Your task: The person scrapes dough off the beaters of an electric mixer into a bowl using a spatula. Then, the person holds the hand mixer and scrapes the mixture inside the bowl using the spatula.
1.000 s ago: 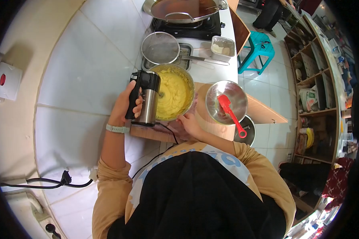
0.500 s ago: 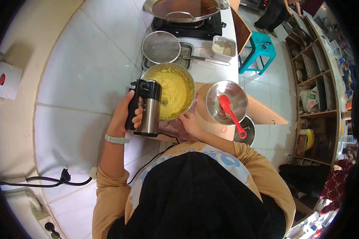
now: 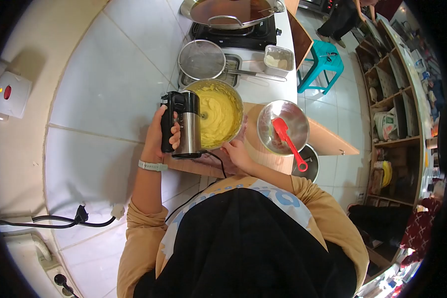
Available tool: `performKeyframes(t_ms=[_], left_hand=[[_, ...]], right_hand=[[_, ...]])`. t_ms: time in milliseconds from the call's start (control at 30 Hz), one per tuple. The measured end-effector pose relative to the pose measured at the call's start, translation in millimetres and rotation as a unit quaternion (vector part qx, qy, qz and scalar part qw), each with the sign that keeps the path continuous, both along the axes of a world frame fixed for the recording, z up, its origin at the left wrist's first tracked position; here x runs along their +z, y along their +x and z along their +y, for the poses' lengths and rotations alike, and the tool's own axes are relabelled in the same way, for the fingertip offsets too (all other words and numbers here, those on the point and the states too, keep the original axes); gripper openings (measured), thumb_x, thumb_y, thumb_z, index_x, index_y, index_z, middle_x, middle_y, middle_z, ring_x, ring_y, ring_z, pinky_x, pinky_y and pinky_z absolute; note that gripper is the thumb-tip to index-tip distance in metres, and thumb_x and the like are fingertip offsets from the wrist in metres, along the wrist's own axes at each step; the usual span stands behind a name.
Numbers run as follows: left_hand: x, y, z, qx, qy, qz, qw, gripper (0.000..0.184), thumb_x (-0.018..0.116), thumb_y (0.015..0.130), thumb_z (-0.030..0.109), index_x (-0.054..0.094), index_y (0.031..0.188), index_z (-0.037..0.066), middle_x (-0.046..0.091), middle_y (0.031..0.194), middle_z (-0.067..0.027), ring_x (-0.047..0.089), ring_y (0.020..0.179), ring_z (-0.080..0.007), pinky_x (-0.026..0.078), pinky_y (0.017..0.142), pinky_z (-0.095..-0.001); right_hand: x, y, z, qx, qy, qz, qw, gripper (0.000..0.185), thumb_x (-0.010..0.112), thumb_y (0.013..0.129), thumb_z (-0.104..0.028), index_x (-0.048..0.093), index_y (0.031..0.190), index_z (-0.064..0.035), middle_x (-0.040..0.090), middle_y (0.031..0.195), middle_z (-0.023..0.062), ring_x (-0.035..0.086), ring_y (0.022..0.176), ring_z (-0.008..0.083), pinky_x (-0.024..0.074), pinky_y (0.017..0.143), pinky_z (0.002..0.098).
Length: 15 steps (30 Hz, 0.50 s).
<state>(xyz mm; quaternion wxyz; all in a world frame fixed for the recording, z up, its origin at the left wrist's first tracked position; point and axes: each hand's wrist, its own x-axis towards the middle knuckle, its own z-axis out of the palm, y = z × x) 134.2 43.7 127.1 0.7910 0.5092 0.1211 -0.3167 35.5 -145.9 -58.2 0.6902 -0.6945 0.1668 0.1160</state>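
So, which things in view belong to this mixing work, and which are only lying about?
Belongs to the mixing: hand mixer, mixing bowl, yellow mixture.

Probably just lying about: strainer, red spatula, steel bowl under it, teal stool.

Tiled wall (image 3: 109,74); turquoise stool (image 3: 323,64) on tiled floor (image 3: 343,117); wooden shelving (image 3: 397,138).

Spatula (image 3: 284,132) in bowl (image 3: 297,119) – R of batter pot (image 3: 238,95)

My mixer (image 3: 186,125): glossy metal body (image 3: 187,136), plastic handle (image 3: 167,130). My mixing bowl (image 3: 239,99): smooth metal. My sleeves (image 3: 145,236): matt cloth.
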Motion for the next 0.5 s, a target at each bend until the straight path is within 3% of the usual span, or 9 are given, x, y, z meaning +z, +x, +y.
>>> performKeyframes(t_ms=[500], left_hand=[[38.0,-2.8,8.5,-0.034,-0.033,-0.020,0.999,0.040,0.041,0.090,0.048,0.048,0.086,0.008,0.046,0.049,-0.0034,0.040,0.028,-0.0132,0.037,0.026,-0.0274]], right_hand=[[15.8,-0.4,-3.0,-0.005,0.028,0.021,0.999,0.033,0.051,0.082,-0.025,0.062,0.073,0.0050,0.058,0.060,0.0131,0.057,0.060,0.0192,0.0422,0.056,0.0341]])
